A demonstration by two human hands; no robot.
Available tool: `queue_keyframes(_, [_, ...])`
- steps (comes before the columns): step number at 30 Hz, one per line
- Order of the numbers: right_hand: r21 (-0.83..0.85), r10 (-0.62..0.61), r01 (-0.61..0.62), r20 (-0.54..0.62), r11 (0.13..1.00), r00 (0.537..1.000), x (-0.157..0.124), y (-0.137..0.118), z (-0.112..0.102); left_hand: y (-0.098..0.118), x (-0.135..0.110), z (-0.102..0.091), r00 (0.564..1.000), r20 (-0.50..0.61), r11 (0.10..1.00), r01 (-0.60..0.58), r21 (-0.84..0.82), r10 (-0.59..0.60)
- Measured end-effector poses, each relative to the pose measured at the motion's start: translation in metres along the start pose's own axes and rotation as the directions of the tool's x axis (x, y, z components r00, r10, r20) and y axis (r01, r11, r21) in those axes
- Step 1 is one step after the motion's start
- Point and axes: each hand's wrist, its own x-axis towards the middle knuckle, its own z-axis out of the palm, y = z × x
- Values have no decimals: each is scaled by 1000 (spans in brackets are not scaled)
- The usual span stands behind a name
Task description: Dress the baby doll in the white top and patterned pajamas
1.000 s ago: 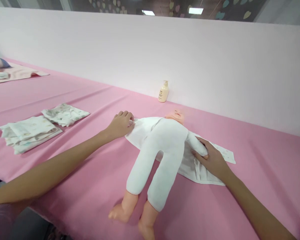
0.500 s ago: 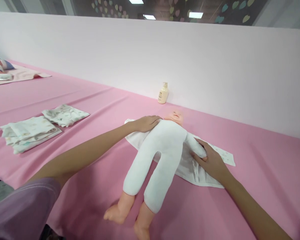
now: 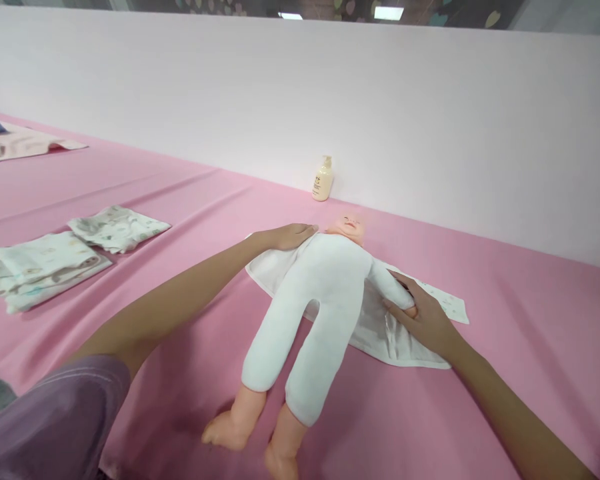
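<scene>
You have the soft-bodied white cloth baby doll [image 3: 325, 280] with a hard plastic head and feet lying face up at the middle of the pink-covered worktop [image 3: 520, 347], on a thin white printed cloth [image 3: 447, 308]. It will likely feel light and floppy. The stuffed trunk and limbs should give and bend under your fingers, while the head and feet stay rigid, so the torso or shoulders are the surest places to hold.

Your left hand [image 3: 287, 237] lies flat on its shoulder at 11 o'clock, grip spread. Your right hand [image 3: 425, 320] has its grip curled around the end of the doll's arm at 3 o'clock.

The long axis runs head to feet, with the head towards 1 o'clock and the feet towards 7 o'clock.
</scene>
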Motion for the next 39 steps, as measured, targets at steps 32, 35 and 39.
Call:
queue_keyframes(32, [-9, 195, -195, 102, 981, 975, 2, -2, -69, -63, -129, -24, 900, -435, 909, 158, 386, 28])
queue_keyframes(35, [38, 232, -231, -19, 972, 973, 3, -18, -75, -1, -101, -12, 853, -498, 936, 36, 350, 154])
queue_keyframes(39, [165, 309, -300, -33, 940, 950, 2, -36, -79, 96, -42, 21, 865, -254, 875, -334, 351, 432])
